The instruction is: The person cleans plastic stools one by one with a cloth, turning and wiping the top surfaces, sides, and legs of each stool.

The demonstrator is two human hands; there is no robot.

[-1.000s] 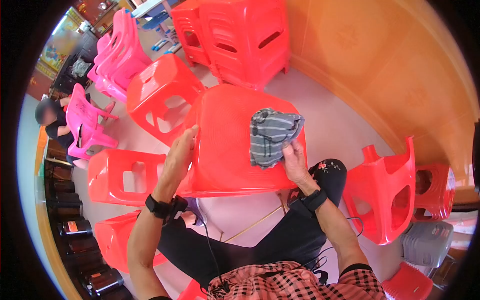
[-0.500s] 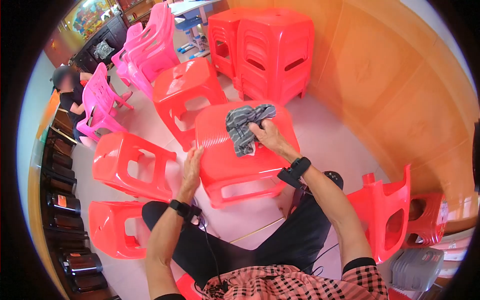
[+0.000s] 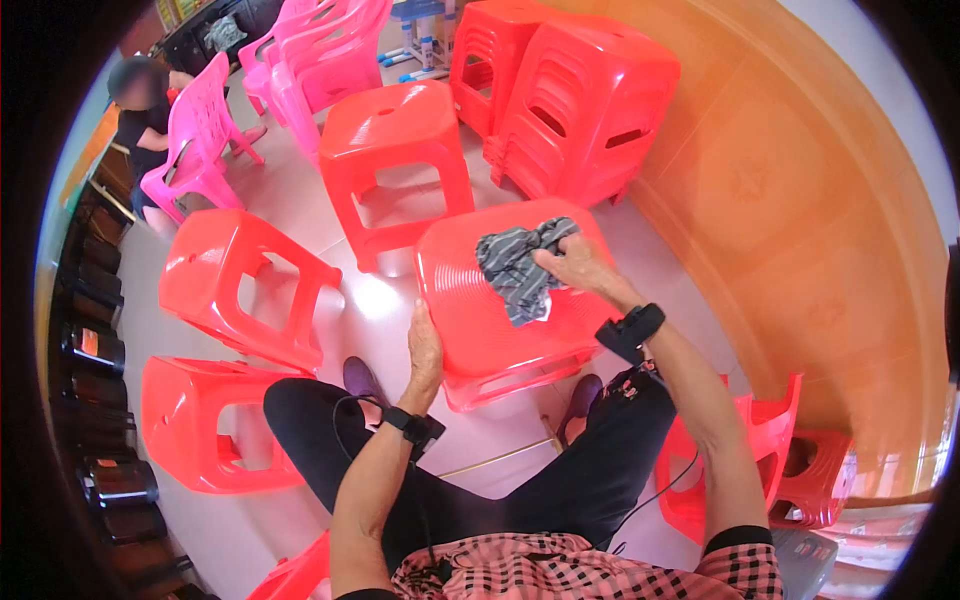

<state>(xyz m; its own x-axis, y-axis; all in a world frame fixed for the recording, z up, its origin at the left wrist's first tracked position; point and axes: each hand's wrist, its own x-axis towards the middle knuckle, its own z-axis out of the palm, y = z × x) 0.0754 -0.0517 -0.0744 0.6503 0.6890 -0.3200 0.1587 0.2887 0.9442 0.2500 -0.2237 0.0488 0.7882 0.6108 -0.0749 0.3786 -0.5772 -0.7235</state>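
In front of my knees stands a red plastic stool (image 3: 480,335) with a ribbed top. My right hand (image 3: 580,265) is closed on a crumpled grey striped cloth (image 3: 515,262), which lies against the right half of that top. My left hand (image 3: 424,345) rests along the stool's left edge, fingers stretched out and pressed to its side. The palm side of the left hand is partly hidden.
More red stools stand at the left (image 3: 235,265) and beyond (image 3: 390,130), with stacked stools (image 3: 600,110) by the orange wall (image 3: 780,180). Pink chairs (image 3: 200,125) and a seated person (image 3: 140,110) are far left. A tipped red stool (image 3: 760,440) lies at right.
The view has turned, so the room appears shifted and tilted. My right hand still grips the cloth on the stool top. My left hand stays at the stool's left edge.
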